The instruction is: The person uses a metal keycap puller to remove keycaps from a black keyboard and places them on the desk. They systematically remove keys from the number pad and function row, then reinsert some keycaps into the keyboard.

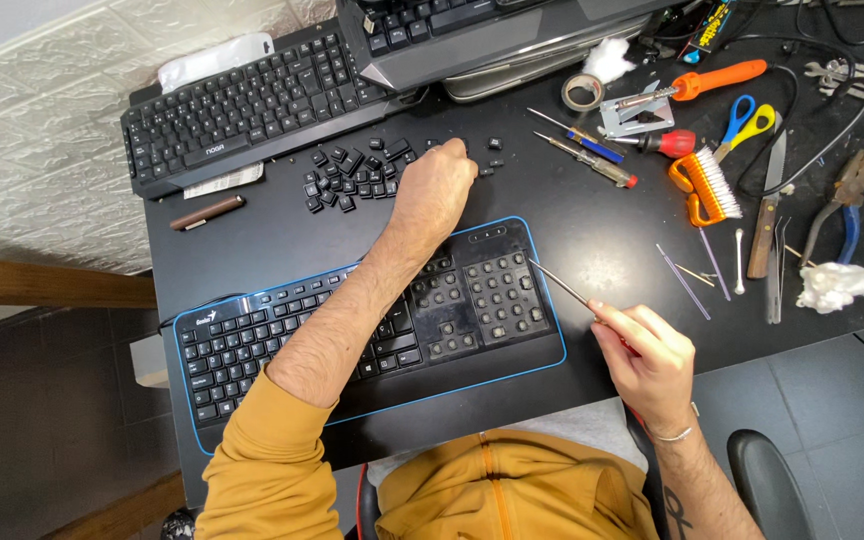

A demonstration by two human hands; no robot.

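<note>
Left hand: the left hand (436, 186) reaches over the near keyboard to the pile of loose keycaps (352, 176), fingers curled down on its right edge; whether it pinches a cap is hidden under the knuckles, so I cannot tell.
Right hand: the right hand (647, 358) is clenched around a thin metal tool (562, 287), red at the handle, its tip pointing at the right edge of the near keyboard.
Keyboards: three. A blue-edged black keyboard (252, 340) lies nearest the person, its number pad and middle block stripped of caps; a second black keyboard (242, 105) sits at the far left; a third (452, 25) leans over it at the top.
Keycaps: roughly twenty loose black caps, perhaps more, scattered between the near and far keyboards.
Screwdrivers: three lie right of the pile, one with an orange handle (717, 77), one red (674, 142), one slim with a red tip (587, 160).
Other tools: one orange brush (707, 188), one pair of scissors (749, 120), one pair of pliers (845, 200), one tape roll (582, 92).
In the way: the left forearm crosses the near keyboard and hides part of its keys.
</note>
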